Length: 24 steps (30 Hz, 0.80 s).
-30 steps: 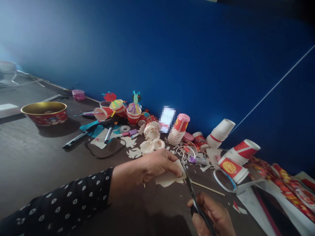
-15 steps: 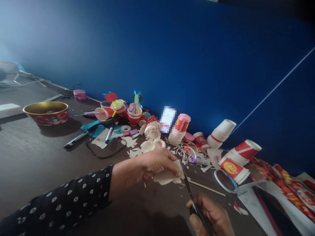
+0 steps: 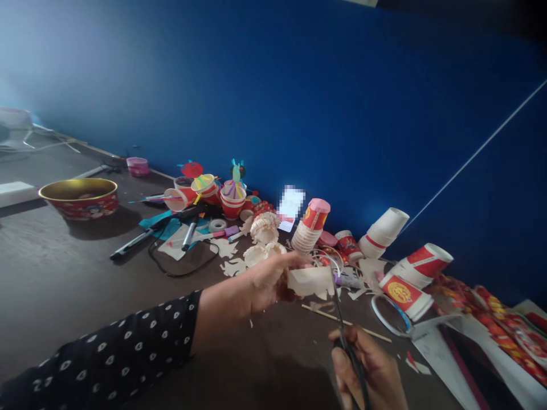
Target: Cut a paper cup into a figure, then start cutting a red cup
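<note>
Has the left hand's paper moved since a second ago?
Yes. Against the wooden stick, the paper has shifted up and right in the view; the stick's left end, covered before, now shows.

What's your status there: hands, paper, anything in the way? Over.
Left hand gripping pale paper. Right hand on scissors, blades at the paper's right edge. Thin stick crosses behind the blades, not visibly blocking.

Hazy glare from the left pales the dim blue wall [image 3: 273,97].
</note>
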{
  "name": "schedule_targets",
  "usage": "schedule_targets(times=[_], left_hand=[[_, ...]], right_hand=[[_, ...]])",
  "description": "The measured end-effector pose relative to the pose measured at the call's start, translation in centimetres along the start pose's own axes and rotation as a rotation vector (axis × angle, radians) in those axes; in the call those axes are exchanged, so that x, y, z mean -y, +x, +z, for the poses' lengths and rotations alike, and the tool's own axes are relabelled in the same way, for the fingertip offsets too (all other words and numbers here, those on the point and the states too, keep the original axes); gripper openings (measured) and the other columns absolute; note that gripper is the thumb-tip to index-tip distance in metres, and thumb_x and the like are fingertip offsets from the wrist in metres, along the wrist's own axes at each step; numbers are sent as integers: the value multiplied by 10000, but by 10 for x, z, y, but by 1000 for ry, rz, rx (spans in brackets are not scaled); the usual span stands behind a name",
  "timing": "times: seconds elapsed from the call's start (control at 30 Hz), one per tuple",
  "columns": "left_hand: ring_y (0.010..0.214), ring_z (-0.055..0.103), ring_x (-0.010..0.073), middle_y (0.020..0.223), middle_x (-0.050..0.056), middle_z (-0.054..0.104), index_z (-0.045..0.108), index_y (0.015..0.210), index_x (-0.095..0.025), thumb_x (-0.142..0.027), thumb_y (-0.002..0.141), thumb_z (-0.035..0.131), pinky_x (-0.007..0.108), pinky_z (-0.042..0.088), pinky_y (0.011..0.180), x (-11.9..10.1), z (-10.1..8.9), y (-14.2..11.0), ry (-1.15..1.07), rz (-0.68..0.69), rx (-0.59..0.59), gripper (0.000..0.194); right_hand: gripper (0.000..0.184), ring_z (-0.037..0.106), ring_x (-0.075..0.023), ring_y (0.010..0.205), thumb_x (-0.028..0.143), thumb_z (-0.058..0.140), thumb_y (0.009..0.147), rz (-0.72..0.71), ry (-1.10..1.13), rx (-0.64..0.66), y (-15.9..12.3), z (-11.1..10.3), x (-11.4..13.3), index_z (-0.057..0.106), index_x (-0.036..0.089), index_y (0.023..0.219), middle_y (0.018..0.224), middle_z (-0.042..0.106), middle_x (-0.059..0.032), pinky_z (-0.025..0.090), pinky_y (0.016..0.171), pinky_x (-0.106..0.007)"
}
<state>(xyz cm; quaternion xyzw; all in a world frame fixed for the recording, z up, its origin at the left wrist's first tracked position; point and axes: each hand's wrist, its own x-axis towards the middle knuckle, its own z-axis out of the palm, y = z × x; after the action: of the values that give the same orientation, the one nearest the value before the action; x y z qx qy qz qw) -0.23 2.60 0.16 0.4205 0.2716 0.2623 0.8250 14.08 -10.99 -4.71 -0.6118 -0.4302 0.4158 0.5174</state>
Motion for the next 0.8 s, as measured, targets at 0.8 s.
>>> schedule_targets(times=[0.8], left_hand=[[467, 405, 57, 505, -8, 514, 563, 572, -104, -268, 642, 658, 203, 269, 497, 48, 22, -2, -117, 229, -130, 202]], right_hand=[[357, 352, -60, 350, 484, 643, 673, -190, -86, -71, 7, 12, -4, 524, 165, 777, 432, 448, 71, 286, 347, -176]])
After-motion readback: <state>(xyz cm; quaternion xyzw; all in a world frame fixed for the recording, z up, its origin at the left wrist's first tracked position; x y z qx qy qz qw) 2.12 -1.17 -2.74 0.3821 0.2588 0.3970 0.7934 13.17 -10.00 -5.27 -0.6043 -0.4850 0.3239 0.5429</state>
